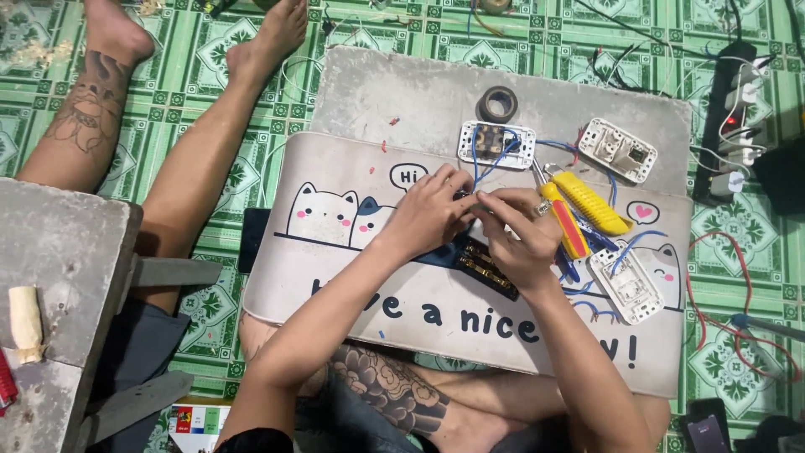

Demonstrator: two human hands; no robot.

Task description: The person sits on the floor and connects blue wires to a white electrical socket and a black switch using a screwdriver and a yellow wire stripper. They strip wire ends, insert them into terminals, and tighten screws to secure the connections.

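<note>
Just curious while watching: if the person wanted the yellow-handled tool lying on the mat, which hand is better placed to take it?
Probably the right hand: the yellow-handled tool lies just beside it on the mat, while the left hand would have to cross over.

You have one view only, from your head, looking almost straight down and close over your left hand point(429, 214) and right hand point(520, 235). The mat point(352, 285) under them fills the middle; the tiled floor point(201, 59) frames it beyond.
</note>
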